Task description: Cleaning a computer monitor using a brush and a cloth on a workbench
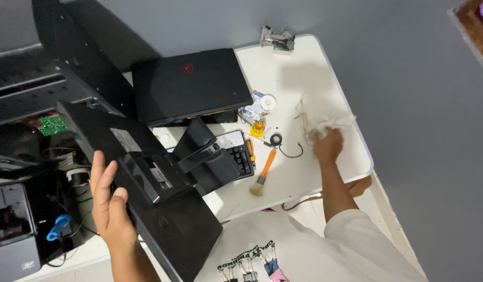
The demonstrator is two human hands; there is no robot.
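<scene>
Monitor propped, table wiped
Left hand (110, 201), fingers open, steadies black monitor (147, 193) lower left; right hand (328, 145) clutches white cloth (330, 121). Unclasped monitor could slip and topple.

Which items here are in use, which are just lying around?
In use: left hand steadying the black monitor; right hand gripping a white cloth.
Lying about: closed laptop, orange-handled brush, keyboard, tape roll.

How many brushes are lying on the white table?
1: a brush with an orange handle lies on the table, between the keyboard and the right hand. Others may be hidden under the monitor.
</scene>
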